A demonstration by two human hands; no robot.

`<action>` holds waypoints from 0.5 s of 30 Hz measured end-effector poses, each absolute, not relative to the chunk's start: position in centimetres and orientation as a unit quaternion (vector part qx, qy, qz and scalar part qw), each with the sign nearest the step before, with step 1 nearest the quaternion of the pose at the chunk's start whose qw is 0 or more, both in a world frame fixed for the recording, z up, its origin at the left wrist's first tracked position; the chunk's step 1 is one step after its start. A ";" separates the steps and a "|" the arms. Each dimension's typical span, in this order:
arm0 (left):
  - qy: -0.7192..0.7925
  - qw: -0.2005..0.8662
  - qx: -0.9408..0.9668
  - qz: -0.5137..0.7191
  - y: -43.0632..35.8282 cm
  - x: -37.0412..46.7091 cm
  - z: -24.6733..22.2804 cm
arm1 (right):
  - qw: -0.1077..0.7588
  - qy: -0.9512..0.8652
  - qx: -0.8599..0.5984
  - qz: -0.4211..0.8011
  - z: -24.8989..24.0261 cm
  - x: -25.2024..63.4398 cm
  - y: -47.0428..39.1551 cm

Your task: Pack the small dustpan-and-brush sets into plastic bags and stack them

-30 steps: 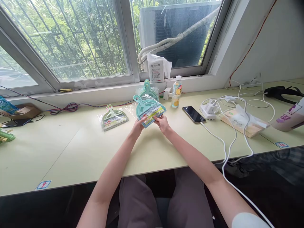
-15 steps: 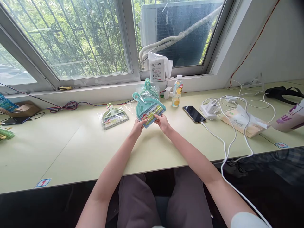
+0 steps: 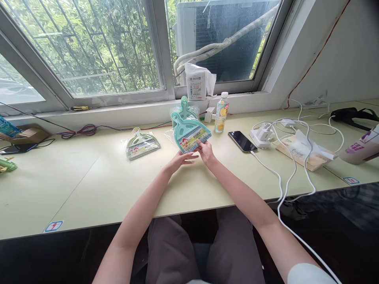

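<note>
A teal dustpan and brush set [image 3: 189, 127] with a printed label and clear wrapping is held up over the table, tilted. My right hand [image 3: 207, 154] pinches its lower right edge, thumb on the front. Just under the lower left edge is my left hand [image 3: 179, 161], its fingers stretched out and not wrapped round the set; whether it touches the edge I cannot tell. Another teal dustpan set [image 3: 184, 103] in plastic stands right behind, partly hidden. To the left, a green dustpan and brush set [image 3: 143, 145] lies flat in its clear bag.
A drink bottle [image 3: 221, 113] and a phone [image 3: 242, 141] are right of my hands. Farther right, white cables [image 3: 284, 181] run from a power strip [image 3: 261, 135] past a tissue pack [image 3: 304, 153] and over the table edge. Bundled wires [image 3: 79, 131] lie near the window.
The held dustpan set has shifted slightly right and turned more upright. My left hand has let go of its lower left edge and opened its fingers below it.
</note>
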State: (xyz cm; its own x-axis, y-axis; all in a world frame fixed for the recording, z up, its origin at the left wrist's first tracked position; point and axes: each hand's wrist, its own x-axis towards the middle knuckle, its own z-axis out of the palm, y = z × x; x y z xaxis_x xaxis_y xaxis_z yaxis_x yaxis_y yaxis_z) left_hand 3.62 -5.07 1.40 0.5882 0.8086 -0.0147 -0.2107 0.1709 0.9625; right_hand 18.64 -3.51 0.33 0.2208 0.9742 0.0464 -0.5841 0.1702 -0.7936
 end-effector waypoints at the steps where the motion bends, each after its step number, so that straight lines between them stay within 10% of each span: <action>1: 0.273 0.717 0.540 0.347 -5.1 3.7 1.4 | 0.709 -0.292 -0.330 0.551 0.3 18.7 -3.4; 15: 0.314 0.657 0.472 0.497 -3.5 2.9 1.2 | 0.690 -0.292 -0.337 0.570 0.3 18.1 -3.7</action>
